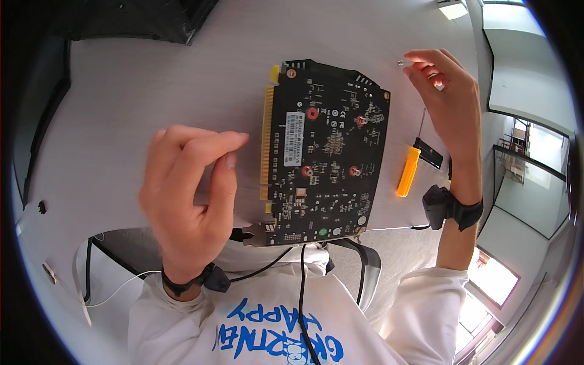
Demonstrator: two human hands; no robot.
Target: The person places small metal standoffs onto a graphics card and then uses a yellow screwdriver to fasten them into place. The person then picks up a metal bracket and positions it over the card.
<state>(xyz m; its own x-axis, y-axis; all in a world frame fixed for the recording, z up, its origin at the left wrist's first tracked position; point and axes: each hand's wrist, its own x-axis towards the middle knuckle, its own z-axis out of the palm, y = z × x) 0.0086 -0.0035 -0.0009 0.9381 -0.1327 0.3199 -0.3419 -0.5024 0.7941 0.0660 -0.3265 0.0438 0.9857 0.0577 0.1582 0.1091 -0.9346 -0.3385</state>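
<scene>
A black graphics card (331, 194) lies on the table with its circuit side up and its gold edge contacts to the left. Red rings mark several screw holes around its middle; the upper left ring (312, 114) shows a dark centre, the others hold silver screws. My left hand (191, 188) hovers beside the gold contacts, index finger and thumb apart, with nothing between them. At the far right, my right hand (447, 82) has its thumb and index finger parted around small silver screws (400, 62), which look to be just off the fingertips.
A screwdriver with a yellow handle (408, 173) lies right of the card, against a small black flat piece (431, 154). A large black case (128, 18) stands at the far left. Black cables (302, 274) hang before my shirt. A small black part (42, 207) lies at the left.
</scene>
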